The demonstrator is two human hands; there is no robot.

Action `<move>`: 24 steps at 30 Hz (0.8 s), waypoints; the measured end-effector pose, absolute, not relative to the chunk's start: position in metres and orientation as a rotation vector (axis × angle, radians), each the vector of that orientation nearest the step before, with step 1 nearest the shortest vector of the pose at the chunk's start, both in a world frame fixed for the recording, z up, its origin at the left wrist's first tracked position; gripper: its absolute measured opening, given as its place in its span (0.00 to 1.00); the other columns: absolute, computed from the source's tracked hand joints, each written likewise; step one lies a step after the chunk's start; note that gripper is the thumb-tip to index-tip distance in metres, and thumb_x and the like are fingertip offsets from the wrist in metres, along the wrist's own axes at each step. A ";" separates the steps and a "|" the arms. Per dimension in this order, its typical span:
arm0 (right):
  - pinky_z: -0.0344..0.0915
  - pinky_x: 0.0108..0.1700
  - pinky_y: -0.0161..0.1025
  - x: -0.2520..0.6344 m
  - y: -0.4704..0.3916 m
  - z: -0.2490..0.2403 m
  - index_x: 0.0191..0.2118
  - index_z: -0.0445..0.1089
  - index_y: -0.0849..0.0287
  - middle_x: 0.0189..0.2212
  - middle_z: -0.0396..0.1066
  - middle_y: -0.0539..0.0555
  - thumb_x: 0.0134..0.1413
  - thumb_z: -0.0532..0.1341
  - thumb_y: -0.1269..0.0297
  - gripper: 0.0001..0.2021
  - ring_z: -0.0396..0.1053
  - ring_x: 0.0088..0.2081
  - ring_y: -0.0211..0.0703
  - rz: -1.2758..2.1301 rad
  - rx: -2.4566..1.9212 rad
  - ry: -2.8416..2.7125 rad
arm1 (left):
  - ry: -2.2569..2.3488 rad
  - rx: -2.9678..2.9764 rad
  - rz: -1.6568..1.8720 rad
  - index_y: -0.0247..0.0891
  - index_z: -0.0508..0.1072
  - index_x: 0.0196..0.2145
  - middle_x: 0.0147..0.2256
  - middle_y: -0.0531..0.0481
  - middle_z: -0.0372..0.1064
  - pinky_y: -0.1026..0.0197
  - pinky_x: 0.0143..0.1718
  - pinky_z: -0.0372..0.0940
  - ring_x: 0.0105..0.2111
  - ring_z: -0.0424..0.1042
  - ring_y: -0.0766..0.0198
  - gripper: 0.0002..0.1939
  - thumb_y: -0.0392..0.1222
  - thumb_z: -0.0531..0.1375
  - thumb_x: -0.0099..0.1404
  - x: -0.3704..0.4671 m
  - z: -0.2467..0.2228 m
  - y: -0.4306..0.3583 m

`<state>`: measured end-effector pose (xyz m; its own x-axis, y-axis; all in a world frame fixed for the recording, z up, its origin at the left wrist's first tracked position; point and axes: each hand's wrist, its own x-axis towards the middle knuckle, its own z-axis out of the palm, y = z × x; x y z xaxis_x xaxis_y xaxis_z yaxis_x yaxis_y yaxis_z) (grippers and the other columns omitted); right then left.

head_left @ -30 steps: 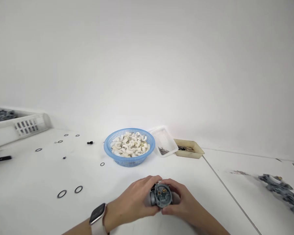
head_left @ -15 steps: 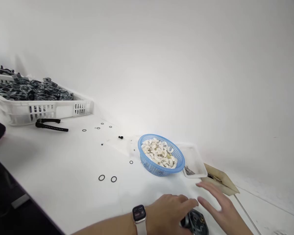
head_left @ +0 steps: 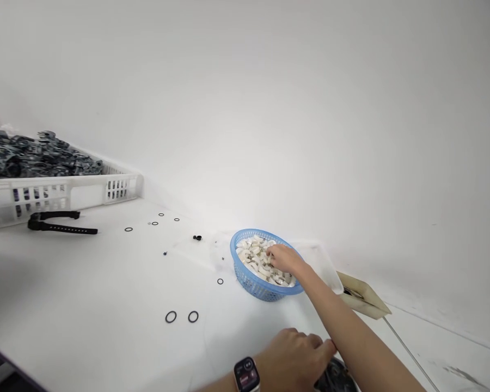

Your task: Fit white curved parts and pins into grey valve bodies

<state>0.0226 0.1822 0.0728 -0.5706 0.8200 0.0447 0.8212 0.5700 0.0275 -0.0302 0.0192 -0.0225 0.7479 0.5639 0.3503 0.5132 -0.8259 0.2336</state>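
Assembly workshop: white bench [head_left: 85, 305], crate of metal parts [head_left: 44, 174], scattered O-rings [head_left: 182, 316].

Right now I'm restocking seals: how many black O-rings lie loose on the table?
7 clear: two large in front, one by the blue basket, four small farther back. Others may be hidden.

The blue basket [head_left: 253, 286] sits on the white table, heaped with curved white pieces [head_left: 255, 256]. A dark grey metal part [head_left: 337, 378] lies at the bottom edge, mostly hidden.
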 end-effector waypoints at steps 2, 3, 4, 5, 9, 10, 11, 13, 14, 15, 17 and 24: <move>0.71 0.52 0.50 0.024 0.184 0.077 0.47 0.73 0.61 0.47 0.74 0.56 0.67 0.62 0.57 0.12 0.73 0.47 0.46 -0.071 -1.449 -2.752 | 0.850 2.844 0.602 0.40 0.63 0.54 0.42 0.44 0.75 0.54 0.30 0.67 0.35 0.78 0.48 0.27 0.58 0.63 0.65 -0.031 -0.021 0.018; 0.71 0.51 0.50 0.028 0.183 0.080 0.46 0.74 0.61 0.46 0.74 0.56 0.67 0.62 0.59 0.11 0.73 0.47 0.46 -0.063 -1.443 -2.738 | 0.838 2.840 0.602 0.41 0.63 0.55 0.42 0.43 0.75 0.54 0.30 0.68 0.35 0.78 0.48 0.28 0.58 0.62 0.65 -0.032 -0.019 0.016; 0.70 0.51 0.49 0.032 0.180 0.085 0.45 0.74 0.61 0.45 0.75 0.56 0.67 0.61 0.61 0.09 0.73 0.46 0.47 -0.048 -1.431 -2.720 | 0.837 2.819 0.611 0.41 0.63 0.55 0.42 0.44 0.75 0.54 0.30 0.68 0.35 0.78 0.48 0.28 0.59 0.63 0.64 -0.033 -0.017 0.014; 0.69 0.51 0.48 0.038 0.176 0.090 0.45 0.75 0.60 0.45 0.76 0.56 0.66 0.60 0.64 0.08 0.73 0.46 0.47 -0.026 -1.413 -2.702 | 0.843 2.785 0.623 0.41 0.63 0.55 0.43 0.44 0.75 0.54 0.31 0.68 0.35 0.78 0.48 0.29 0.59 0.64 0.63 -0.034 -0.015 0.012; 0.66 0.49 0.39 0.074 0.138 0.115 0.46 0.77 0.57 0.46 0.77 0.54 0.61 0.56 0.69 0.13 0.73 0.46 0.45 0.149 -1.331 -2.664 | 0.887 2.673 0.656 0.43 0.65 0.53 0.44 0.47 0.74 0.56 0.32 0.67 0.37 0.78 0.48 0.29 0.55 0.65 0.58 -0.039 -0.009 0.009; 0.67 0.48 0.38 0.086 0.124 0.121 0.46 0.77 0.56 0.45 0.78 0.53 0.61 0.56 0.68 0.13 0.73 0.45 0.44 0.199 -1.324 -2.667 | 0.899 2.668 0.662 0.44 0.65 0.53 0.44 0.47 0.74 0.56 0.33 0.67 0.37 0.77 0.48 0.29 0.55 0.66 0.58 -0.039 -0.009 0.009; 0.67 0.46 0.37 0.097 0.109 0.126 0.45 0.78 0.56 0.43 0.79 0.52 0.62 0.57 0.67 0.13 0.74 0.43 0.44 0.253 -1.324 -2.669 | 0.907 2.667 0.668 0.44 0.66 0.52 0.43 0.48 0.74 0.56 0.34 0.67 0.37 0.77 0.49 0.28 0.55 0.66 0.57 -0.040 -0.009 0.010; 0.68 0.41 0.36 0.122 0.078 0.130 0.43 0.79 0.55 0.37 0.80 0.51 0.62 0.58 0.63 0.11 0.75 0.38 0.43 0.385 -1.347 -2.657 | 0.921 2.662 0.682 0.44 0.67 0.51 0.41 0.48 0.74 0.56 0.36 0.67 0.37 0.77 0.48 0.29 0.56 0.67 0.56 -0.040 -0.010 0.011; 0.68 0.39 0.37 0.134 0.063 0.129 0.41 0.79 0.55 0.34 0.80 0.51 0.61 0.59 0.61 0.11 0.75 0.36 0.44 0.466 -1.369 -2.643 | 0.925 2.657 0.689 0.43 0.67 0.51 0.41 0.49 0.74 0.56 0.37 0.67 0.37 0.77 0.48 0.29 0.56 0.68 0.56 -0.040 -0.010 0.012; 0.67 0.37 0.37 0.145 0.049 0.126 0.40 0.79 0.56 0.32 0.79 0.51 0.61 0.60 0.60 0.10 0.74 0.34 0.44 0.546 -1.400 -2.623 | 0.928 2.652 0.696 0.43 0.68 0.50 0.40 0.49 0.74 0.55 0.37 0.67 0.38 0.76 0.48 0.29 0.56 0.68 0.56 -0.040 -0.011 0.012; 0.66 0.35 0.38 0.165 0.026 0.115 0.38 0.79 0.56 0.29 0.79 0.52 0.61 0.61 0.59 0.10 0.74 0.33 0.45 0.686 -1.470 -2.554 | 0.935 2.644 0.708 0.42 0.68 0.49 0.40 0.49 0.73 0.55 0.38 0.67 0.38 0.76 0.48 0.28 0.57 0.69 0.55 -0.041 -0.011 0.012; 0.64 0.35 0.38 0.186 -0.007 0.067 0.35 0.79 0.59 0.26 0.77 0.52 0.61 0.59 0.60 0.12 0.71 0.30 0.43 0.848 -1.545 -2.236 | 0.973 2.622 0.742 0.43 0.70 0.50 0.41 0.50 0.74 0.55 0.41 0.66 0.41 0.75 0.50 0.35 0.64 0.71 0.51 -0.042 -0.009 0.012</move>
